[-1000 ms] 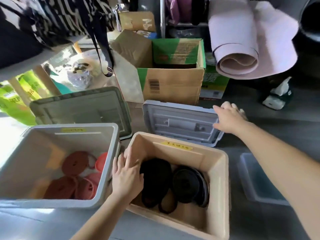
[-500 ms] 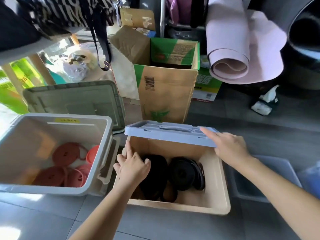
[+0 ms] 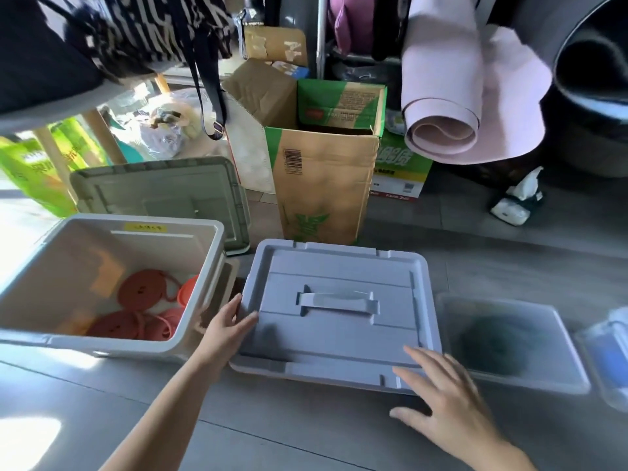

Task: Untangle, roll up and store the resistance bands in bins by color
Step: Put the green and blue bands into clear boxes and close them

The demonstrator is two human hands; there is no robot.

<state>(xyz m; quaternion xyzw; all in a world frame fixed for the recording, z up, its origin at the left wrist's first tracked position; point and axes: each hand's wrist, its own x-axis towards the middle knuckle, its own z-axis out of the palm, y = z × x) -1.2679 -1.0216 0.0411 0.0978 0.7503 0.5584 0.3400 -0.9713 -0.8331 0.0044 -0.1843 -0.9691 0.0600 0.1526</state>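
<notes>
The step in hand looks like closing up a finished bin. A blue-grey lid (image 3: 339, 321) lies flat over the middle container on the floor (image 3: 509, 249), handle up, and hides both the bin under it and whatever that bin holds.

The left hand (image 3: 227, 331) rests against the lid's left edge with its fingers straight, touching rather than gripping. The right hand (image 3: 445, 399) is spread flat at the near right corner. It is blurred, so whether the fingertips press the rim or hover just above it cannot be told, but it is released and grasps nothing.

Just left of the lid an open grey bin (image 3: 68, 266) holds the red and orange bands (image 3: 142, 290), rolled into coils on its bottom. Its own grey-green lid (image 3: 163, 195) lies behind it, not yet fitted. To the right a clear bin (image 3: 509, 338) shows a dark green smear inside, too blurred to name. A cardboard box (image 3: 323, 185) and a rolled pink mat (image 3: 452, 96) stand behind.

The next move probably calls for pressing down evenly at both sides until the lid seats all round. After that the grey-green lid would go onto the bin of red bands.
</notes>
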